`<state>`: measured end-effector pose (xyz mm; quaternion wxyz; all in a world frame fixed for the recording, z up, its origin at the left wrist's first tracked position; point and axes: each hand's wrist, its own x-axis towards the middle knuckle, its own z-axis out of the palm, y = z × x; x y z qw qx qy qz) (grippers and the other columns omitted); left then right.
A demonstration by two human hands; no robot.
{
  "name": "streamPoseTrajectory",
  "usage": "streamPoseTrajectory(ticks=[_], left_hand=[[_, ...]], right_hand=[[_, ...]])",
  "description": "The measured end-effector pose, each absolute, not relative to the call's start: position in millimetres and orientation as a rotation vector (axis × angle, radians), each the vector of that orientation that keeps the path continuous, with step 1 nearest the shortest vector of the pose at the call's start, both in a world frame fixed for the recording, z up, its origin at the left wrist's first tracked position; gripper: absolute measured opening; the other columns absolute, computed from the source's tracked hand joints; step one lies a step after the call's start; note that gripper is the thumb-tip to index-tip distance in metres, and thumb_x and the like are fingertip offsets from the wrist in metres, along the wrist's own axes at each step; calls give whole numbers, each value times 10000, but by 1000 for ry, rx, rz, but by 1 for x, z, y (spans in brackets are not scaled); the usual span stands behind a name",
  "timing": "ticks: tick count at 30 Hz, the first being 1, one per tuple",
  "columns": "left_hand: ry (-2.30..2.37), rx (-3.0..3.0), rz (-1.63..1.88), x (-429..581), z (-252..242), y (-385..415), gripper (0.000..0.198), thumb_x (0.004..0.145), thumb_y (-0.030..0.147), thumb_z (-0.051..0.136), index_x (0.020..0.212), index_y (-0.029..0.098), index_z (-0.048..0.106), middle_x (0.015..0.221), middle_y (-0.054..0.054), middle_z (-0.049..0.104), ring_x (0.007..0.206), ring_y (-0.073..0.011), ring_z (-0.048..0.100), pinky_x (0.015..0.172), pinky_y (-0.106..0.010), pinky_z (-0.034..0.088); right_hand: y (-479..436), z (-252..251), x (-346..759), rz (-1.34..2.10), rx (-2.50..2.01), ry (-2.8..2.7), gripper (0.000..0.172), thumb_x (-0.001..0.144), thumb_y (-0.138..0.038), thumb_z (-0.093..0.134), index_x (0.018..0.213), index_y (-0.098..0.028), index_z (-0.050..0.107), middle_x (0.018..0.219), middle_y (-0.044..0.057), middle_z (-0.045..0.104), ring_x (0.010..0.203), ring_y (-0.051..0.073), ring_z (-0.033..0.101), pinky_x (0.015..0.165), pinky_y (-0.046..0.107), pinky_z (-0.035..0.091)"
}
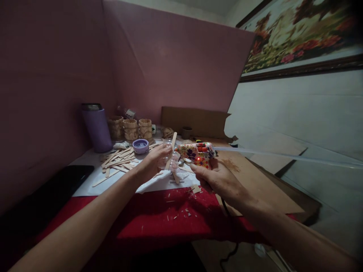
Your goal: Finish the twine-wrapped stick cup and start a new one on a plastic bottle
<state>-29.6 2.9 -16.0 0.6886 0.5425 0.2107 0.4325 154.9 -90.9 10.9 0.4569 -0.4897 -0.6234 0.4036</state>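
Observation:
My left hand (pixel 157 158) is closed around a clear plastic cup (pixel 175 161), which looks like part of a bottle. A wooden craft stick (pixel 174 140) stands slightly tilted against the cup's side. In my right hand (pixel 217 175) is a flower-patterned hot glue gun (pixel 195 152) with a small red light lit. Its nozzle end points left, touching or very close to the stick; I cannot tell which. A long clear glue stick (pixel 272 152) sticks out of the gun's rear to the right. My right fingers wrap its handle, which is mostly hidden.
Loose craft sticks (pixel 121 160) lie on white paper (pixel 85 186), near a purple lid (pixel 140 146). Behind stand a purple tumbler (pixel 98 128) and several stick-covered cups (pixel 145 129). Cardboard (pixel 263 185) lies right. A black cord (pixel 225 207) hangs down over the red cloth (pixel 136 219).

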Motion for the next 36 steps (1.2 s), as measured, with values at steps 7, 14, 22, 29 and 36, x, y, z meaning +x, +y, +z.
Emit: streamPoseTrajectory(ticks=[7,14,22,29,36], left_hand=[[498,1187,973,-29,-14,0,391,727,418,783,1001,160,675,850,-49,646,711,-168,611,614,-269,503],[494,1185,963,-30,-17,3,434,709,428,802,1011,155,654,839,-38,628,682,-157,604,608,-277,511],[491,1226,941,-30,-18,2,454,734,453,779,1039,149,638,839,-35,617,681,-152,575,612,-275,476],[488,1249,927,-30,-22,3,486,750,460,771,1114,166,641,924,-51,638,771,-177,601,654,-282,477],[472,1258,906,-30,-24,6,495,756,481,766,1107,161,625,866,-41,631,687,-151,581,616,-275,472]], right_hand=[[-91,13,155,970,-1221,-1538,254,848,-398,640,699,-219,539,547,-48,450,498,112,384,507,260,381],[-91,15,156,963,-1217,-1541,266,833,-461,663,733,-238,560,493,-43,435,497,140,423,486,270,384],[-89,15,157,978,-1200,-1527,244,832,-449,661,786,-224,578,481,-57,430,458,125,403,464,257,370],[-87,15,157,1004,-1207,-1511,220,832,-412,636,770,-214,564,478,-64,417,426,98,334,423,240,294],[-87,12,159,974,-1213,-1517,219,834,-399,622,744,-222,528,471,-66,413,421,96,334,413,238,281]])
